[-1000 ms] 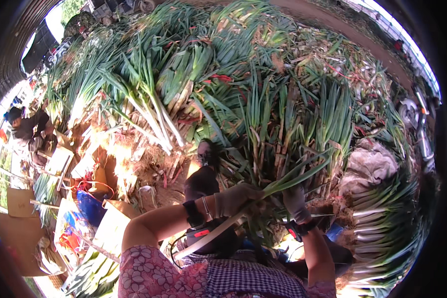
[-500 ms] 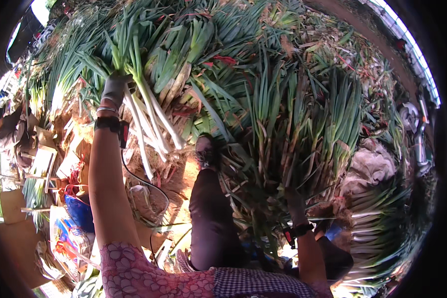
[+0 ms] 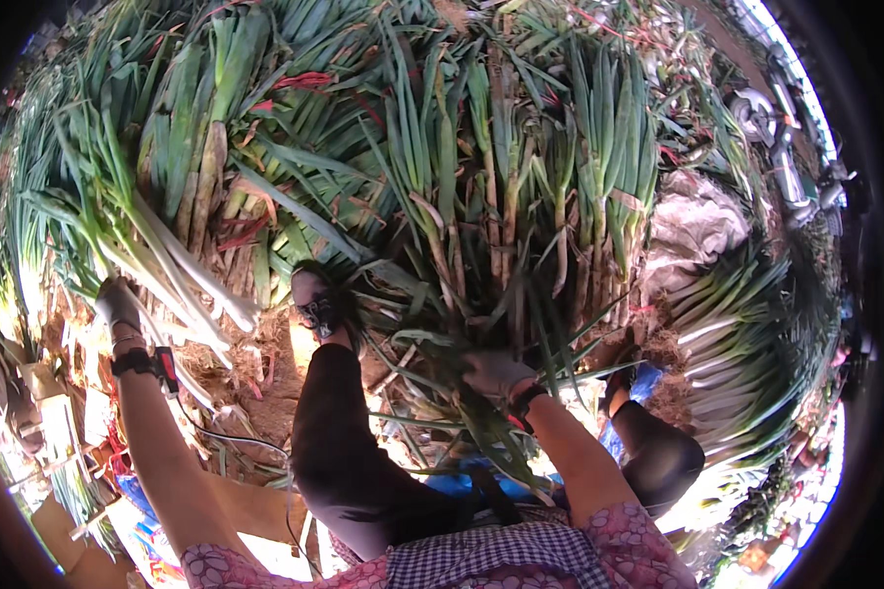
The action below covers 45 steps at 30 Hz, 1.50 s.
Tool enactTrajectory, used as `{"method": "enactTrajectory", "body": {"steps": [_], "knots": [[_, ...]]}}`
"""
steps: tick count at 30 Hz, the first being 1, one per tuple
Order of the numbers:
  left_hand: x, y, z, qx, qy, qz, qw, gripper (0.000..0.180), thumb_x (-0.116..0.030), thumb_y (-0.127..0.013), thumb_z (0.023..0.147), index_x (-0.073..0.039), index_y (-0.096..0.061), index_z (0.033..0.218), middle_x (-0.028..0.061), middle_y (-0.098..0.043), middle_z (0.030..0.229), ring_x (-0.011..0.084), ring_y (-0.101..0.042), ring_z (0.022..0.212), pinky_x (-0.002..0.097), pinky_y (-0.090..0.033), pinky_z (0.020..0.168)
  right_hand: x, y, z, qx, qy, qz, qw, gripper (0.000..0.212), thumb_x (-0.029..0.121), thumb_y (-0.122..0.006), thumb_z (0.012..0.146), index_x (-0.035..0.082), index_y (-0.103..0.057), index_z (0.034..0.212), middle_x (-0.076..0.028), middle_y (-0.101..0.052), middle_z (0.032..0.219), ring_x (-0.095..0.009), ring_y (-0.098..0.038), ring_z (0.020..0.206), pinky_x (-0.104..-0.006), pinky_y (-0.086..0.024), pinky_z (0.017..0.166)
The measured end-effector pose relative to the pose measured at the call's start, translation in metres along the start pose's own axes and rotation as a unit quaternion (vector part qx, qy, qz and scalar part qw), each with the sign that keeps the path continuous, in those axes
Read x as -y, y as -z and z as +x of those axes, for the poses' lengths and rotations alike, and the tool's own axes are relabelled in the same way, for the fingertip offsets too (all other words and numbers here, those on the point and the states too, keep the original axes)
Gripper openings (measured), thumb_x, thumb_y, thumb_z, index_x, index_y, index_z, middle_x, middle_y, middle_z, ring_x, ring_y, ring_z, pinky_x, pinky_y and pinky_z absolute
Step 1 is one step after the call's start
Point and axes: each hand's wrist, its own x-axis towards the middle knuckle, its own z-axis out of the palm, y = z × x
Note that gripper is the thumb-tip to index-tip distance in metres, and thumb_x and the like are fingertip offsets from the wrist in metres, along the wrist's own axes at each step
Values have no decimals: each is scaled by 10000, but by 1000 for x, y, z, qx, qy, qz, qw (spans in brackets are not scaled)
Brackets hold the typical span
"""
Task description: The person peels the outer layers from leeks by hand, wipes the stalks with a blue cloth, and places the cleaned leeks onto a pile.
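Note:
My left hand (image 3: 118, 302), in a light glove, is closed round several leeks (image 3: 172, 270) at the far left. Their white shanks point toward the middle and their green tops lie on the heap beyond. My right hand (image 3: 499, 375), also gloved, is low among loose green leaves (image 3: 491, 432), near the front of a row of upright leeks (image 3: 506, 206). Leaves cover its fingertips, so its grip does not show. My shoe (image 3: 316, 302) stands between the two hands.
A large heap of leeks (image 3: 314, 187) spreads across the far side, with red ties (image 3: 303, 80) on it. At right sit a crumpled pale sack (image 3: 692, 226) and a stack of leeks with white shanks (image 3: 722, 363). A black cable (image 3: 236, 439) runs from my left wrist.
The view has swung right, so the heap appears further left. My right hand has moved left and toward me among the loose leaves. My left hand still grips the leeks.

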Motion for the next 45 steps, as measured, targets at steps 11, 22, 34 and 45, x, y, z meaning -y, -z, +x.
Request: {"method": "enactTrajectory", "body": {"steps": [11, 22, 34, 45], "knots": [[-198, -175, -306, 370, -109, -197, 901, 400, -168, -421, 987, 3, -423, 1348, 145, -502, 1326, 260, -483, 1237, 371, -437, 1019, -112, 38, 66, -218, -37, 647, 730, 386, 107, -627, 815, 49, -588, 1195, -218, -585, 1107, -286, -597, 987, -340, -480, 845], [-212, -204, -503, 506, 354, -213, 757, 455, -120, -538, 897, 62, -434, 1300, 200, -519, 1282, 303, -534, 1170, 431, -409, 1019, -156, 12, 79, -358, -290, 399, 793, 358, 308, -590, 825, 77, -649, 1091, -191, -677, 969, -361, -632, 972, -409, -498, 830], [-147, -274, -519, 462, 310, -233, 798, 348, -168, -502, 932, 15, -508, 1228, 140, -600, 1148, 253, -573, 1084, 415, -416, 979, -78, 53, 92, -328, -267, 169, 890, 645, 284, -648, 779, 0, -449, 1323, -218, -394, 1417, -319, -421, 1289, -421, -443, 956], [-164, -263, -521, 493, 300, -259, 774, 350, -146, -481, 928, 35, -499, 1227, 136, -592, 1143, 243, -561, 1100, 393, -421, 969, -88, 25, 57, -233, -176, 431, 854, 447, 168, -562, 772, 25, -558, 1196, -230, -641, 991, -397, -612, 960, -412, -493, 858]]}}
